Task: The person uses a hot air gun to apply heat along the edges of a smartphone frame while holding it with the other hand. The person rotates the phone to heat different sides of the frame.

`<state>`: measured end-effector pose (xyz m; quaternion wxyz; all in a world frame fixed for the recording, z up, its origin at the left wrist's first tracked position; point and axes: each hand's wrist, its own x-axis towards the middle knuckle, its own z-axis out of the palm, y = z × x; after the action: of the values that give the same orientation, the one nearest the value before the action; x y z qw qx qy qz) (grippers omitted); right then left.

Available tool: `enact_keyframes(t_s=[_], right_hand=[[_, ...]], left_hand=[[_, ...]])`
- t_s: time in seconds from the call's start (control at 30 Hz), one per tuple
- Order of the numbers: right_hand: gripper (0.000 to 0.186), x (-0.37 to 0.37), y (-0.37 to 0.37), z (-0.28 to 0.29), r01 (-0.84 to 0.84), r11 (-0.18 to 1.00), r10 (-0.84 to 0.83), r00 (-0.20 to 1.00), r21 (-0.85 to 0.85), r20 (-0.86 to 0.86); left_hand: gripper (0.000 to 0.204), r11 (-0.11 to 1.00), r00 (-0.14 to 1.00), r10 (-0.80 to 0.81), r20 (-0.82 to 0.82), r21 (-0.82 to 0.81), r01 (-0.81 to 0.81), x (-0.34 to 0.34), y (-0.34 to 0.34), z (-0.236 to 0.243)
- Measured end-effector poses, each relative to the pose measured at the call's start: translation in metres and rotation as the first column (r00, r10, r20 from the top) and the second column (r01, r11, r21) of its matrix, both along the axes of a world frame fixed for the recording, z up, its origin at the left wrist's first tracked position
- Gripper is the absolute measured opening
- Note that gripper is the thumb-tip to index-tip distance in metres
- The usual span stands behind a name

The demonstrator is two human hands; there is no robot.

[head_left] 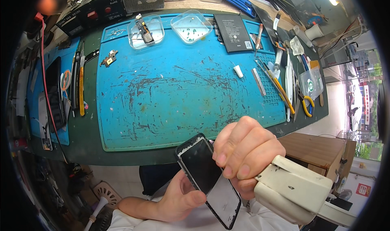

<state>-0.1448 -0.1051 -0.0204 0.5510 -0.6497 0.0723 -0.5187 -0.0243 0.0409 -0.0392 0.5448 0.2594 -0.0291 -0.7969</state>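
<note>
My left hand (187, 194) grips the lower left edge of a black phone front (197, 166), tilted above my lap, with white ragged residue along its rim and a pale reflection at its lower end. My right hand (243, 149) is curled closed at the phone's upper right; a small pink bit shows by the fingers, but what they hold is hidden. A bulky cream plastic device (292, 192) lies over my right wrist and lower fingers; I cannot tell if the hand grips it.
A blue mat (170, 93) bears trays (191, 26), a black battery (233, 34) and a small metal part (109, 59). Tweezers, brushes and yellow pliers (306, 105) line its right; phones (55, 93) and a red cable its left. A wooden cabinet (321, 149) stands at right.
</note>
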Motion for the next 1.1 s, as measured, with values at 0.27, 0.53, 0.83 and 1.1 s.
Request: enact_keyframes(t_s=[0.27, 0.53, 0.83, 1.1], right_hand=[[0.024, -0.003, 0.003, -0.002, 0.053, 0.999, -0.053, 0.997, 0.005, 0.051], [0.027, 0.018, 0.014, -0.018, 0.169, 0.985, -0.167, 0.909, 0.028, 0.381], [0.021, 0.007, 0.012, -0.018, 0.069, 0.998, -0.065, 0.957, -0.002, 0.283], [0.019, 0.005, 0.008, -0.012, 0.049, 0.998, -0.042, 0.988, -0.043, 0.15]], left_hand=[[0.081, 0.998, 1.0, -0.004, 0.009, -0.055, 0.004, -0.005, -0.011, 0.006], [0.073, 0.997, 0.996, 0.079, -0.039, 0.0, -0.079, -0.017, -0.014, 0.011], [0.07, 0.998, 0.998, 0.061, 0.009, -0.035, -0.061, -0.016, -0.012, 0.007], [0.063, 0.999, 0.999, 0.046, -0.002, -0.011, -0.046, -0.014, -0.013, 0.01]])
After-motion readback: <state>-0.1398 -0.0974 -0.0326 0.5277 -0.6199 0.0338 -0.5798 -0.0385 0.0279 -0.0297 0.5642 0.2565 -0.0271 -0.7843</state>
